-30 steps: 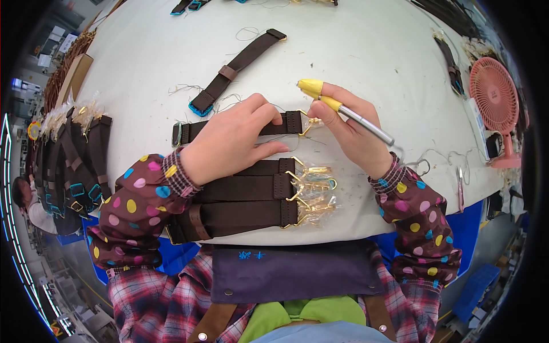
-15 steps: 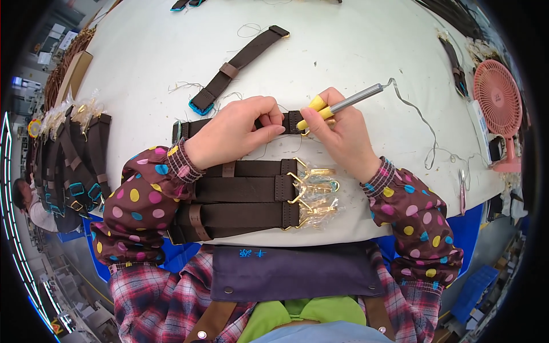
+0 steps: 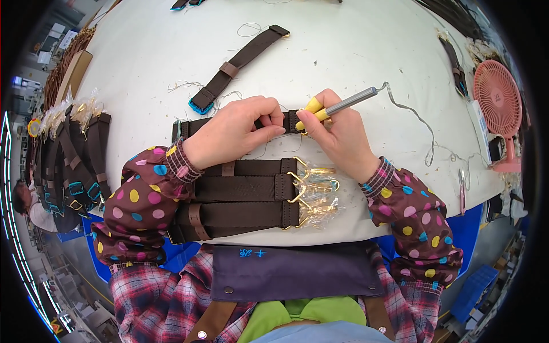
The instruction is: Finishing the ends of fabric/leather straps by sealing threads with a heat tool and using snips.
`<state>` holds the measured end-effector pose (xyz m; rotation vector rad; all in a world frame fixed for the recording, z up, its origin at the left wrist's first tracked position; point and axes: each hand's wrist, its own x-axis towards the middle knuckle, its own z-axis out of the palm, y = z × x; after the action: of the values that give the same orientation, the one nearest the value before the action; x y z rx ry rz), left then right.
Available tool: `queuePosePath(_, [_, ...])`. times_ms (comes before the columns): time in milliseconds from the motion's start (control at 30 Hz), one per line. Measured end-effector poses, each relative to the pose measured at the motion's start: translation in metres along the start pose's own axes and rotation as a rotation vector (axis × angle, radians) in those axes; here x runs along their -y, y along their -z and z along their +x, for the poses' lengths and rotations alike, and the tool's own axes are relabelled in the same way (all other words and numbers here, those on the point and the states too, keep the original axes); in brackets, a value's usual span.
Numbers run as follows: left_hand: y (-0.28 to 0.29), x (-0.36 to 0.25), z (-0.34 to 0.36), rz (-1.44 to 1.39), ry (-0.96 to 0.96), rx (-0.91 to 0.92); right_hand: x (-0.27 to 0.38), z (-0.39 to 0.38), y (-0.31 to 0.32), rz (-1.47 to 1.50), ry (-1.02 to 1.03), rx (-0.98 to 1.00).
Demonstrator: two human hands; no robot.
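Strap (image 3: 195, 128) — left hand (image 3: 237, 127) half-curled over it, hold unclear, right hand (image 3: 343, 137) clasping corded tool (image 3: 350, 102)

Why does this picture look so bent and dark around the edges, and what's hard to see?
Head view: the fisheye lens bows the white table and darkens the corners; head view again: the right hand and pen-like tool look fairly sharp; head view, lower left: the clutter is too small to identify.

- Left forearm (image 3: 143, 194) slants up and inward from the lower left.
- Left hand (image 3: 239, 127), back upward, fingers curled, thumb pointing right beneath the bent index finger.
- Right forearm (image 3: 413, 214) slants up and leftward.
- Right hand (image 3: 344, 136) closed in a pen-like grip.
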<state>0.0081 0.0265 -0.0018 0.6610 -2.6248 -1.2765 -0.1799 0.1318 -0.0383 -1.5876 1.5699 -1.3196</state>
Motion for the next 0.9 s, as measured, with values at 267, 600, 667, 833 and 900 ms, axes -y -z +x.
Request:
queuePosePath(267, [0.008,-0.005,-0.001,0.021,0.073,0.072,0.001,0.0,0.0,-0.011,0.005,0.008])
queuePosePath(600, [0.025,-0.014,0.024,0.078,0.024,0.245,-0.006,0.001,0.004,0.099,0.016,-0.063])
queuePosePath(667, [0.022,0.0,0.033,0.257,-0.194,0.238,-0.005,0.001,0.004,0.088,0.016,-0.057])
queuePosePath(833, [0.022,0.001,0.044,0.223,-0.184,0.315,-0.005,0.001,0.004,0.097,0.0,-0.041])
queuePosePath(900, [0.019,0.007,0.048,0.172,-0.205,0.313,-0.005,0.001,0.006,0.084,-0.024,-0.025])
